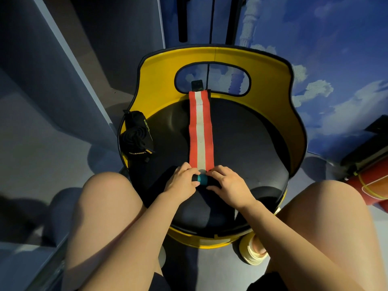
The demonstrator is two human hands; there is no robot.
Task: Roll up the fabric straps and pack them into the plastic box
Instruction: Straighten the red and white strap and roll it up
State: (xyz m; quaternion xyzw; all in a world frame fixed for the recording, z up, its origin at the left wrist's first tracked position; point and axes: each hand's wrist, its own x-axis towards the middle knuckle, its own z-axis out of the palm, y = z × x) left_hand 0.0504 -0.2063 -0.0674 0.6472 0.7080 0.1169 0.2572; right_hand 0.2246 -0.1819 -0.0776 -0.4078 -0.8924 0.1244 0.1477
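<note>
Rolling starts at the near end: your left hand [182,180] and right hand [227,185] each pinch one side of a small tight roll [202,179], fingers curled shut on it, thumbs tucked under from the near side. The roll shows teal and black at its core. Gripping both ends looks like the way to keep the roll square so it doesn't telescope. The rest of the red-and-white strap [200,131] lies flat and straight, running far across the black seat cushion [241,139] of the yellow chair [294,114], its far end touching the backrest just under the cutout. Laid out like that, it should feed into the roll without twisting. Most of the length is still unrolled, so this step is early. Off to the left, a bundle of black straps [137,135] with yellow lettering sits on the chair's left rim, well clear of your path. A red cylinder [369,185] lies on the floor to the right. No plastic box is visible, so you'll need to locate it before packing. Nothing blocks the strap ahead.
</note>
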